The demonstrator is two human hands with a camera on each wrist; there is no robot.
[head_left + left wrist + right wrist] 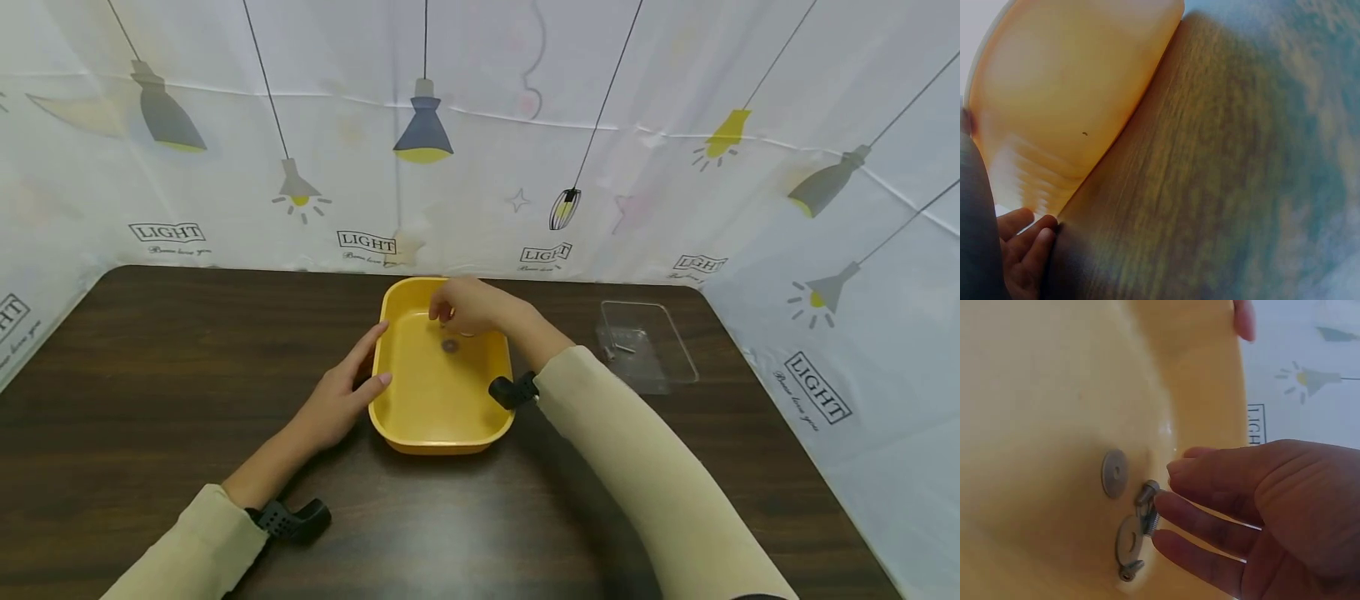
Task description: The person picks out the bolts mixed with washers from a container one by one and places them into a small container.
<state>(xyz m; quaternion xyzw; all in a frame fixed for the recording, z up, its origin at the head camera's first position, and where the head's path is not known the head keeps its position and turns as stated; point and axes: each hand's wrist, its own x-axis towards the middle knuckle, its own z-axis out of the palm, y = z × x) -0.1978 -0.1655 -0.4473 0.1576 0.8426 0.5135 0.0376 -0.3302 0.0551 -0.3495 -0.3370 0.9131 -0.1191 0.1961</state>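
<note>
A yellow tray (438,400) sits on the table. My left hand (345,400) holds its left side, thumb over the rim and the other fingers along the outer wall; some fingers (1025,244) show low beside that wall in the left wrist view. Inside the tray is my right hand (476,307), bent fingers pointing down at the metal parts. In the right wrist view, a washer (1115,474) lies apart from a second washer (1126,542), a socket-head bolt (1147,492) and a small screw (1130,570). Fingertips are right at the bolt; whether they pinch it I cannot tell.
At the right on the dark wooden table (187,358) stands a clear plastic box (678,350) with small metal pieces (621,347) in it. A white curtain (480,192) with printed lamps hangs behind the table and along its sides.
</note>
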